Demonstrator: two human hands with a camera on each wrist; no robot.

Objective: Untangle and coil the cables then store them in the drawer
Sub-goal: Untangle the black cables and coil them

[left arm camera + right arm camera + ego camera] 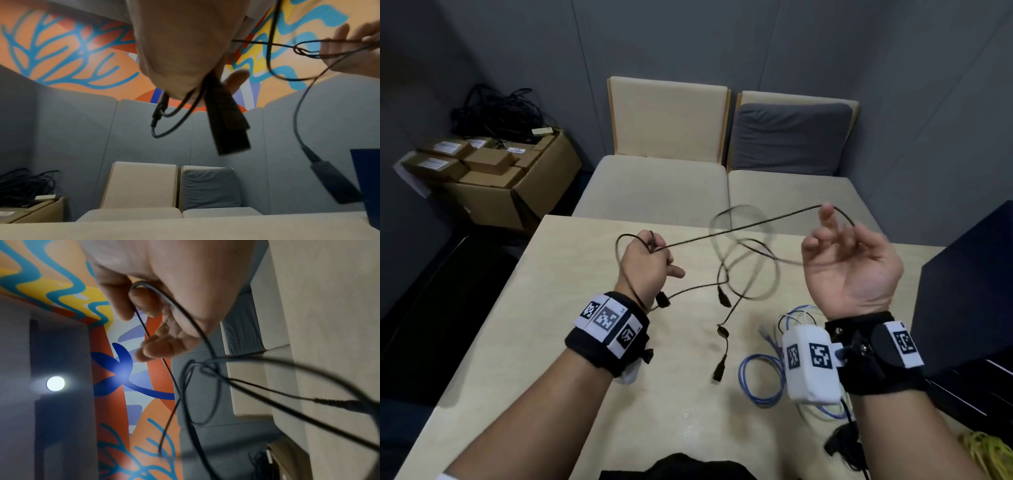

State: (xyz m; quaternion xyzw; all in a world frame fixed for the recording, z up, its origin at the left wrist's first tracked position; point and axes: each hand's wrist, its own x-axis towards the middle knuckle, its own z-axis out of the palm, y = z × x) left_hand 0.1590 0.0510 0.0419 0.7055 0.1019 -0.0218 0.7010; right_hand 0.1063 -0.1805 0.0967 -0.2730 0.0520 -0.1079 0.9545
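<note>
- The black cable (726, 236) hangs tangled in the air between both hands above the desk (558, 342); its plugs dangle free.
- The left hand (645, 263) has its fingers curled tight round one run of it.
- The right hand (851, 263) is palm-up, with the cable looped over loosely bent fingers (144, 301).
- It looks light, thin and limp, likely to knot, so best held near a plug.
- A blue cable (760, 377) lies on the desk.
- No brand or readable writing; the wrist bands show only coded squares.
</note>
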